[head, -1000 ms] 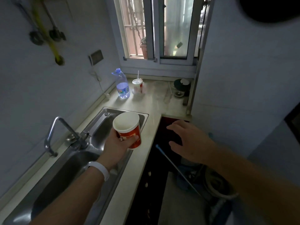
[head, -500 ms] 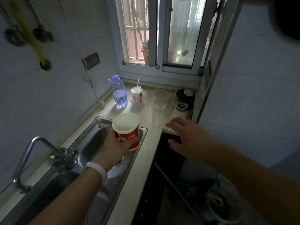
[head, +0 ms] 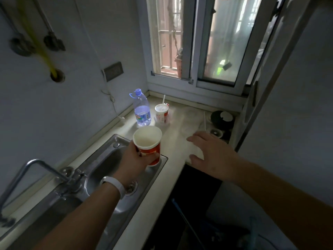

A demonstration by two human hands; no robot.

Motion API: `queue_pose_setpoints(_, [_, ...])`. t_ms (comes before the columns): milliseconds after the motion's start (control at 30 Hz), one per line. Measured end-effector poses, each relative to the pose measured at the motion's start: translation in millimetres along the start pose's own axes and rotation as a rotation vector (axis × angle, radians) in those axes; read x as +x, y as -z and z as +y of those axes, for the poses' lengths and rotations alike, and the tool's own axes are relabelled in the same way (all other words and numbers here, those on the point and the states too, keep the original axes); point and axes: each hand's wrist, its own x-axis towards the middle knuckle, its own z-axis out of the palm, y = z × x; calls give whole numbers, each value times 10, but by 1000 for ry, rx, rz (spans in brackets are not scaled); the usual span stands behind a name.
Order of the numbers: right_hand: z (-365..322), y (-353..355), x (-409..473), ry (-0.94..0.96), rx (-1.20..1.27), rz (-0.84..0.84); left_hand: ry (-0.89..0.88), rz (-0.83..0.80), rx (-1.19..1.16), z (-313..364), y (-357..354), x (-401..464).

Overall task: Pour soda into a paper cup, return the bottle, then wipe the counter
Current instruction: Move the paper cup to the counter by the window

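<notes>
- Left hand [head: 134,157] grasps the empty paper cup [head: 148,145], held above the sink [head: 108,159] corner.
- Right hand [head: 214,152] released, fingers spread over the tabletop [head: 180,127].
- Bottle [head: 141,110] stands at 12 o'clock of the cup.
- Best: set the cup flat first.

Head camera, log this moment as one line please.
left hand grips cup above sink corner | right hand open over counter | bottle capped, by window | pour not begun

Paper cup [head: 148,143] and right hand [head: 214,154] farther forward, nearer counter [head: 180,127].
</notes>
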Motion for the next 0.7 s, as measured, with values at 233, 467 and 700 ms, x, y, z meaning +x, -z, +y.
queue_pose_setpoints(233, [187,-169,296,48,52,-11,31,55,10,-33,-15,214])
queue_pose_setpoints(467, [437,-283,864,72,0,-60,48,125,-14,-267,-43,788])
queue_pose_setpoints(700, [573,-400,1536,33,-48,-122,144,129,-53,-694,-106,1487])
